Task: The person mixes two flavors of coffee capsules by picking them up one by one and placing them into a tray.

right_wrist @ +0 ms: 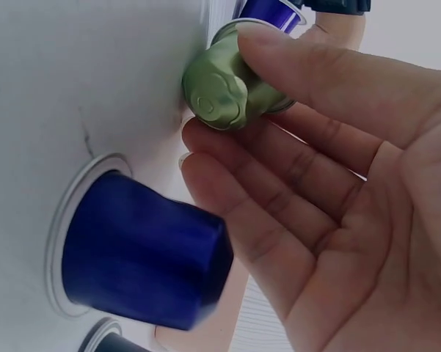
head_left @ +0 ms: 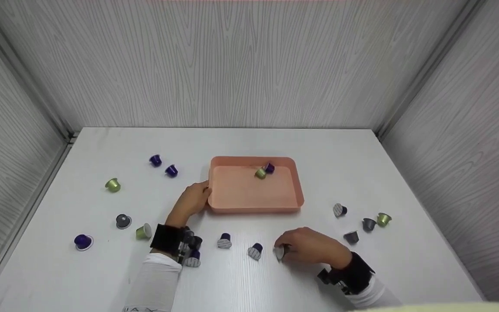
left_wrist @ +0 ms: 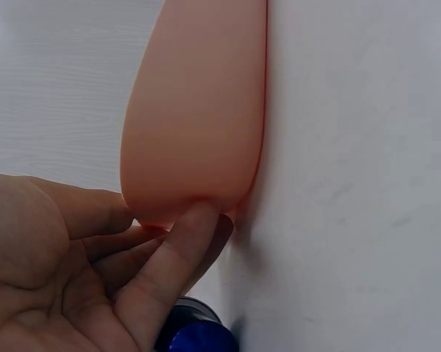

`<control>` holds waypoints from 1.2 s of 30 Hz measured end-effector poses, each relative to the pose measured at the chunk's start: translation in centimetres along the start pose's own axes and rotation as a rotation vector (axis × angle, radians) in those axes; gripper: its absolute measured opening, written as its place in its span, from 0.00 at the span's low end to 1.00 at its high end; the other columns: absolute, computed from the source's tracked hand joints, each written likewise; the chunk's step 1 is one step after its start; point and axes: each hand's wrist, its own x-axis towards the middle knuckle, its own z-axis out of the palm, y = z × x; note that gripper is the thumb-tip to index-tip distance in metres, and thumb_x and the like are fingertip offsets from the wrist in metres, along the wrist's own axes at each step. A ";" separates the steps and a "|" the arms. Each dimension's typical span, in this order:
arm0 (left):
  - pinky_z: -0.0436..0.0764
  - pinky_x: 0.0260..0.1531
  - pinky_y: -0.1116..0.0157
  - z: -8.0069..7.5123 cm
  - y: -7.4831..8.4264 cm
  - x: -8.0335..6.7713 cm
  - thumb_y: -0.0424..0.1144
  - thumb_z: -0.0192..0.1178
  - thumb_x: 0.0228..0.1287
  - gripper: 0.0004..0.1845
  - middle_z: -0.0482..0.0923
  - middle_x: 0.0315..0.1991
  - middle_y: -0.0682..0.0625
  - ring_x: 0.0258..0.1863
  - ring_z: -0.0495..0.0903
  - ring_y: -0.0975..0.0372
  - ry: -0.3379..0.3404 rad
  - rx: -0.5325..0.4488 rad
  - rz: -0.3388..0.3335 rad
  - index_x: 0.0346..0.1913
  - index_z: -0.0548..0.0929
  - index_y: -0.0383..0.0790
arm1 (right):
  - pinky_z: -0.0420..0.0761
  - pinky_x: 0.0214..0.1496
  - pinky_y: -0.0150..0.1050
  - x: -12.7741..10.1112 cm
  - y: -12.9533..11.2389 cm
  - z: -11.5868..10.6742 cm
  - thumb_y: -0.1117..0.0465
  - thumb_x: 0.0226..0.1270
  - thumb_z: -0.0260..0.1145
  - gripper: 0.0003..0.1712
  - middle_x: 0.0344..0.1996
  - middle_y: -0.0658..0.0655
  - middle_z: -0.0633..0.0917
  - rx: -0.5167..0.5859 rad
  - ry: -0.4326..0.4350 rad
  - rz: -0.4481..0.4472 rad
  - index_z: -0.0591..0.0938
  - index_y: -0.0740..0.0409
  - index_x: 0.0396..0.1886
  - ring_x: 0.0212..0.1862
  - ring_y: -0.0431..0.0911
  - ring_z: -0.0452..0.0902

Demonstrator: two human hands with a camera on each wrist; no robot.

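A shallow pink tray (head_left: 256, 210) lies on the white table, with a green coffee capsule (head_left: 260, 173) and a purple one (head_left: 269, 168) inside. At its left end, my left hand (head_left: 194, 198) grips the tray edge, thumb against the outer wall (left_wrist: 198, 110) in the left wrist view. My right hand (head_left: 312, 246) is low over the table in front of the tray. It pinches a green coffee capsule (right_wrist: 220, 88) between thumb and fingers. Beside those fingers, a blue capsule (right_wrist: 139, 249) stands in the right wrist view.
Purple capsules (head_left: 224, 241) (head_left: 255, 251) lie in front of the tray. Several more purple, green and grey capsules are scattered left, including a green one (head_left: 113, 185). Others lie right, including a dark grey one (head_left: 368, 224). Grey wood-grain panels (head_left: 228, 65) enclose the table's back and sides.
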 end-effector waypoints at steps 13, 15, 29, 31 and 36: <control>0.72 0.46 0.53 -0.1 -0.1 0.2 0.36 0.45 0.77 0.21 0.78 0.48 0.39 0.42 0.75 0.51 0.012 -0.009 0.025 0.68 0.71 0.35 | 0.77 0.53 0.37 0.0 -0.3 -0.5 0.65 0.62 0.71 0.15 0.45 0.47 0.85 0.019 0.034 0.004 0.85 0.53 0.49 0.49 0.39 0.80; 0.73 0.46 0.53 -0.1 0.0 0.2 0.35 0.45 0.77 0.20 0.78 0.48 0.39 0.42 0.75 0.51 0.021 -0.009 0.037 0.67 0.72 0.35 | 0.77 0.53 0.37 0.0 -0.3 -0.5 0.65 0.62 0.70 0.15 0.45 0.48 0.85 0.024 0.043 0.005 0.85 0.53 0.49 0.49 0.39 0.79; 0.73 0.44 0.53 0.1 -0.2 0.2 0.35 0.46 0.77 0.21 0.78 0.47 0.39 0.41 0.75 0.50 0.019 0.003 0.056 0.68 0.70 0.33 | 0.79 0.47 0.37 -0.2 0.1 -0.7 0.66 0.63 0.69 0.16 0.43 0.47 0.84 0.044 0.127 0.035 0.83 0.56 0.51 0.44 0.37 0.79; 0.73 0.44 0.53 0.1 -0.2 0.1 0.35 0.46 0.77 0.22 0.78 0.48 0.39 0.42 0.76 0.50 0.021 -0.007 0.048 0.70 0.69 0.34 | 0.79 0.45 0.36 -0.2 0.1 -1.0 0.63 0.64 0.70 0.16 0.41 0.45 0.84 0.035 0.136 0.042 0.84 0.55 0.52 0.42 0.36 0.78; 0.73 0.46 0.53 0.1 -0.1 -0.1 0.35 0.47 0.76 0.23 0.78 0.50 0.38 0.43 0.75 0.49 0.026 -0.009 0.039 0.70 0.68 0.34 | 0.80 0.45 0.36 0.1 0.1 -1.9 0.61 0.64 0.70 0.15 0.40 0.45 0.84 0.027 0.159 0.026 0.83 0.55 0.51 0.43 0.37 0.80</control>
